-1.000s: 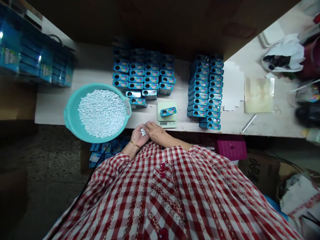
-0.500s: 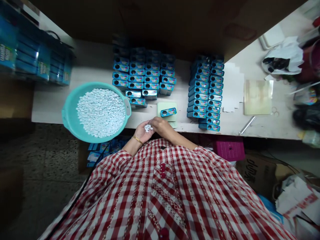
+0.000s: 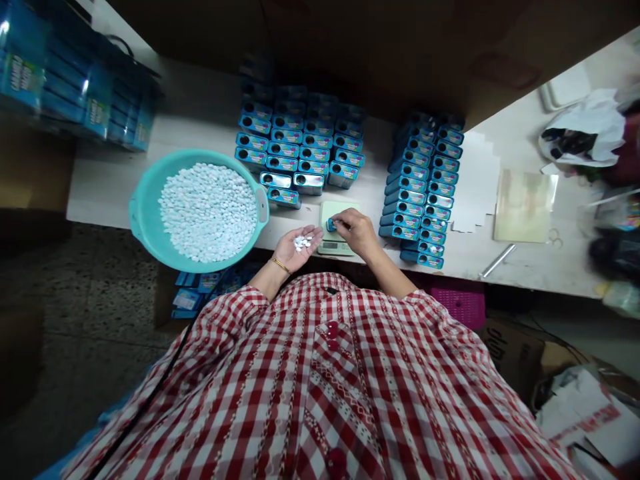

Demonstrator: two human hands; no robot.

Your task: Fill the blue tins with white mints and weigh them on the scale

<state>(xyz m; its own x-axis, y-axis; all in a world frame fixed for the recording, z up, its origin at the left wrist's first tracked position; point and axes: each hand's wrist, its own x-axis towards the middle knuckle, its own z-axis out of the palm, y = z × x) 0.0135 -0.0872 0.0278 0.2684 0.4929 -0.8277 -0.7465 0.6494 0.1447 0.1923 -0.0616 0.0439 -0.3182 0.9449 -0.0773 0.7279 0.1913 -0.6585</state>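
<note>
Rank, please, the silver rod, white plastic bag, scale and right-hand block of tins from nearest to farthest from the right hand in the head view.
From the right hand:
1. Scale, overlapped by it, on its left.
2. Right-hand block of tins, just rightward.
3. Silver rod, farther right.
4. White plastic bag, far right, farther back.

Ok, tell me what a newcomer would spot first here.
The big turquoise basin of small white pieces at the left of the table likely catches the eye first. Next come the blue containers standing in two blocks beyond and to the right of it. Front and centre, the left hand holds white pieces palm up, while the right hand is at a blue container on the small scale.
</note>
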